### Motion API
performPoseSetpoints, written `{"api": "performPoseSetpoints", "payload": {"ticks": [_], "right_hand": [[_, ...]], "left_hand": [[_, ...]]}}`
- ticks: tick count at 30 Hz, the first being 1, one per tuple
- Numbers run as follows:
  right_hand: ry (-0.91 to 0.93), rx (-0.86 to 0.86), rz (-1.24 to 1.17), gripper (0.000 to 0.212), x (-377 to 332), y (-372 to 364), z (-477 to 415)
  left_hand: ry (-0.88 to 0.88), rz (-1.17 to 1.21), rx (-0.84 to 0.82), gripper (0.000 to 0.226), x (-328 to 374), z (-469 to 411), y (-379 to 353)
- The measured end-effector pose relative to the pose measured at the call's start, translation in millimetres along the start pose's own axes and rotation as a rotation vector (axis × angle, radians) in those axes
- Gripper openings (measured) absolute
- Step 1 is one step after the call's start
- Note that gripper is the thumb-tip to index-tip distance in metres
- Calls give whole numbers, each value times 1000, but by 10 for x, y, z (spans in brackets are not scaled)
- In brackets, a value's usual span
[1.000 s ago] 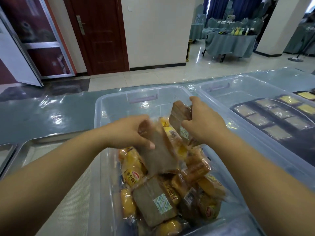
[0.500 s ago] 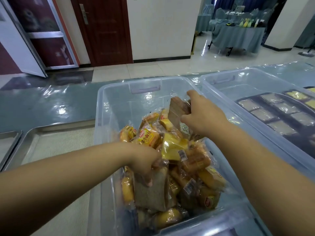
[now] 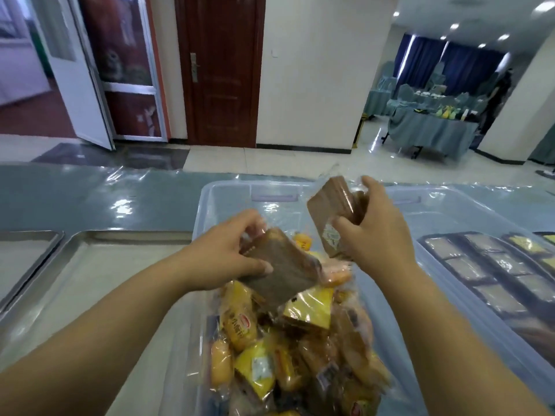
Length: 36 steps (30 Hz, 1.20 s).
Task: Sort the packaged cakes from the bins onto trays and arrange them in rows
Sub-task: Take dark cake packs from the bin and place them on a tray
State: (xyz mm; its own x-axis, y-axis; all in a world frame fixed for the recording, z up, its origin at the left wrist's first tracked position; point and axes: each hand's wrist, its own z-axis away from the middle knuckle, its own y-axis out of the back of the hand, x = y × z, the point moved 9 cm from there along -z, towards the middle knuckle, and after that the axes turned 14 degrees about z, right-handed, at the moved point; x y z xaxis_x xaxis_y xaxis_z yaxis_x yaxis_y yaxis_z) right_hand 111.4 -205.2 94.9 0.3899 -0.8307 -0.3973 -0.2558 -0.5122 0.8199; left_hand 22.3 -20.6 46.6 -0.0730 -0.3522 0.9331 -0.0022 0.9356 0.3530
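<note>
A clear plastic bin in front of me holds a heap of wrapped cakes, yellow, orange and brown. My left hand grips a brown wrapped cake slice above the heap. My right hand holds a stack of brown wrapped slices higher up, over the bin's far half. An empty metal tray lies left of the bin. To the right, a second clear bin shows a dark tray with rows of wrapped cakes behind it.
The table is covered with shiny clear plastic over grey-blue cloth. Another metal tray's edge shows at far left. Beyond the table are a tiled floor, a dark wooden door and a distant draped table.
My left hand dipped into the heap and has come up with a brown slice. My right hand has risen with its brown slices. The camera has tilted up.
</note>
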Motion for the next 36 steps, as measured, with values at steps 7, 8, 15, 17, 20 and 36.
{"api": "performPoseSetpoints", "payload": {"ticks": [7, 8, 15, 17, 20, 36], "right_hand": [[106, 184, -177, 74, -556, 334, 119], [127, 168, -197, 75, -685, 305, 145], [272, 44, -208, 77, -1697, -79, 301], [313, 8, -198, 77, -2035, -247, 343], [374, -78, -130, 80, -2575, -582, 378], [260, -720, -69, 73, -3096, -3033, 780]], "left_hand": [[-196, 343, 481, 39, 161, 509, 838], [-199, 368, 519, 40, 113, 590, 952], [-149, 392, 682, 47, -486, 1218, 1787], [-122, 415, 680, 50, -701, 1404, 2025], [-68, 402, 673, 49, -978, 1649, 2345], [258, 384, 317, 47, -2589, 1682, 2877]]}}
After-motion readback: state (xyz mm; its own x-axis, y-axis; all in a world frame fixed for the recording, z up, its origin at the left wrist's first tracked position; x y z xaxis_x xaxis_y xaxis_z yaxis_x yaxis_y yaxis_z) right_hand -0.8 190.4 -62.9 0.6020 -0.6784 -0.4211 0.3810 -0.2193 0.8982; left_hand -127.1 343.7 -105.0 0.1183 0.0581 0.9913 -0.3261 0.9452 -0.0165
